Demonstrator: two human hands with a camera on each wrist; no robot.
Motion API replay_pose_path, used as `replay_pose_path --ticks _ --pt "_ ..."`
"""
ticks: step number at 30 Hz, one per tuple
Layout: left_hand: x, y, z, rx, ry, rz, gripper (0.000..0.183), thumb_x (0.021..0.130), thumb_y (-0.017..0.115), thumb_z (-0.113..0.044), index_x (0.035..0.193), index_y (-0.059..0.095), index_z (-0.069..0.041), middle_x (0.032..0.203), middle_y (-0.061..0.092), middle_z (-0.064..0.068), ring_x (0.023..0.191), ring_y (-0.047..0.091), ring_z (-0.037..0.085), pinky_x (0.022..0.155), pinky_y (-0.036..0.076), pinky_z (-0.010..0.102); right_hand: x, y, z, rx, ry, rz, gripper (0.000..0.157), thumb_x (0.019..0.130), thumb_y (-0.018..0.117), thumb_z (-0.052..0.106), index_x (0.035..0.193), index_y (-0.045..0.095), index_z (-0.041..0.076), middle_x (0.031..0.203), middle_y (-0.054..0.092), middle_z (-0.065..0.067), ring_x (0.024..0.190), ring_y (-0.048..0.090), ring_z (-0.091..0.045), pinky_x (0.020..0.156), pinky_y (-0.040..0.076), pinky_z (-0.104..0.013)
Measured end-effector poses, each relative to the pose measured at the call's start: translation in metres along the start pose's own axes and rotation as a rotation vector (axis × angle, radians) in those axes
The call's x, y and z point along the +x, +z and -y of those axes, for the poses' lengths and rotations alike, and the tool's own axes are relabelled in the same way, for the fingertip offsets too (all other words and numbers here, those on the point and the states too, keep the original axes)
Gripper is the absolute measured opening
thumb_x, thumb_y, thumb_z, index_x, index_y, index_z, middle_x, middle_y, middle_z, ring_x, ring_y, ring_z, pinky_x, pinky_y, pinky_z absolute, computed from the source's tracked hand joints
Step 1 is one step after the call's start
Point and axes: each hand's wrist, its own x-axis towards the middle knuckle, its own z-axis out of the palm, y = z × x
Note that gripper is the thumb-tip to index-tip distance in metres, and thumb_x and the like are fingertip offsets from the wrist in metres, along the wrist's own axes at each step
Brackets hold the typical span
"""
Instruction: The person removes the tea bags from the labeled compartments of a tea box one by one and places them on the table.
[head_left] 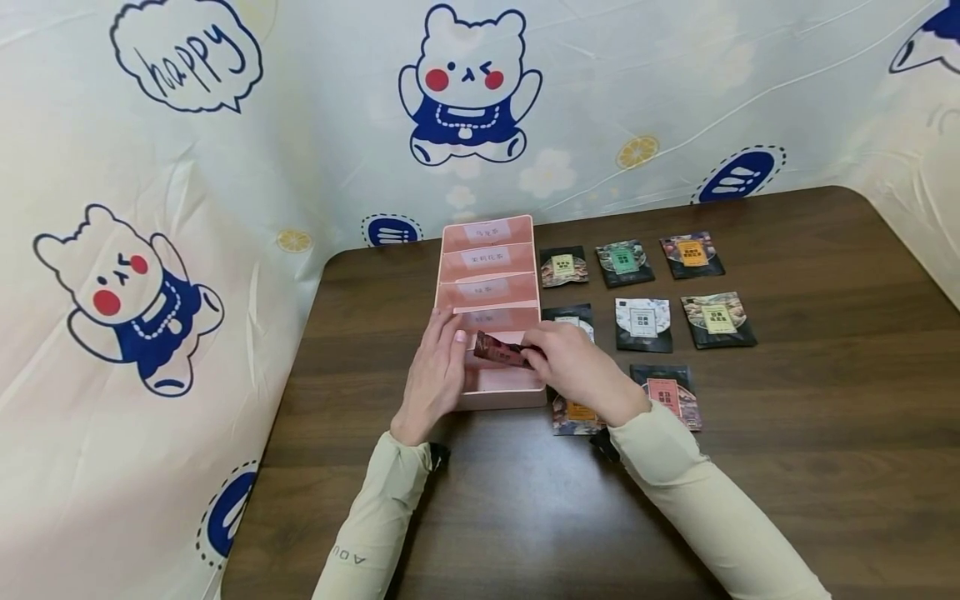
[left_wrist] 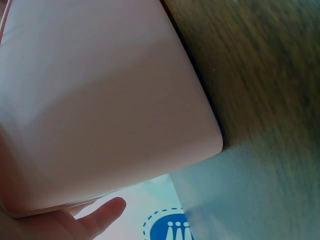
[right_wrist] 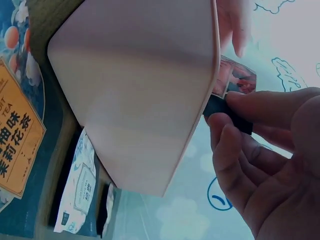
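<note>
A pink divided box stands on the table, its compartments marked with white labels in a row from back to front. My right hand pinches a dark red tea sachet by one end, tilted over a front compartment. In the right wrist view, thumb and fingers grip the dark end of this sachet right at the box rim. At the box's left side, my left hand rests along the rim with its fingers fairly straight. The left wrist view is mostly filled by the box's outer wall.
Several tea sachets lie in rows right of the box, among them a green-labelled one, a white-labelled one and a pink-labelled one. An orange-labelled sachet lies partly under my right forearm. Behind the brown table hangs a printed cloth.
</note>
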Motion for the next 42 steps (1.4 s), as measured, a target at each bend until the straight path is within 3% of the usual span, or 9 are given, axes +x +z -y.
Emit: replay_pose_path --ticks 8,15,22,32,42 --pt "0.001 0.001 0.0 0.013 0.013 -0.001 0.046 0.105 0.03 -0.026 0.134 0.052 0.002 0.148 0.043 0.018 0.145 0.03 0.034 0.116 0.029 0.046 -0.009 -0.01 -0.005 0.107 0.058 -0.048 0.006 0.093 0.062 0.012 0.09 0.066 0.008 0.08 0.065 -0.001 0.064 0.053 -0.009 0.059 0.046 -0.026" --pt "0.001 0.001 -0.001 0.007 0.02 -0.003 0.046 0.105 0.03 -0.026 0.135 0.052 0.002 0.148 0.043 0.019 0.144 0.03 0.033 0.117 0.028 0.044 -0.019 -0.018 -0.011 0.304 0.16 -0.072 0.005 0.093 0.063 0.013 0.093 0.066 0.01 0.076 0.069 0.0 0.066 0.061 -0.008 0.061 0.049 -0.025" --pt "0.001 0.001 0.0 0.003 0.011 0.002 0.048 0.105 0.03 -0.028 0.135 0.052 0.001 0.148 0.043 0.018 0.144 0.03 0.033 0.117 0.027 0.043 -0.03 -0.024 -0.021 0.409 0.207 -0.118 0.008 0.093 0.062 0.01 0.099 0.064 0.006 0.079 0.072 -0.008 0.068 0.066 -0.011 0.06 0.05 -0.025" --pt "0.0 0.002 0.001 0.008 -0.007 0.022 0.048 0.105 0.03 -0.029 0.136 0.051 0.0 0.15 0.041 0.017 0.146 0.028 0.031 0.118 0.027 0.044 -0.048 -0.036 -0.036 0.365 0.241 -0.195 0.004 0.092 0.063 0.009 0.096 0.064 0.007 0.079 0.072 -0.007 0.067 0.067 -0.01 0.057 0.05 -0.023" --pt "0.0 0.001 0.0 0.012 -0.003 0.015 0.047 0.105 0.031 -0.03 0.134 0.053 -0.001 0.149 0.041 0.016 0.145 0.029 0.032 0.117 0.027 0.044 -0.074 -0.055 -0.056 0.248 0.269 -0.306 0.003 0.091 0.065 0.008 0.092 0.064 0.005 0.076 0.07 -0.007 0.062 0.063 -0.006 0.053 0.046 -0.022"
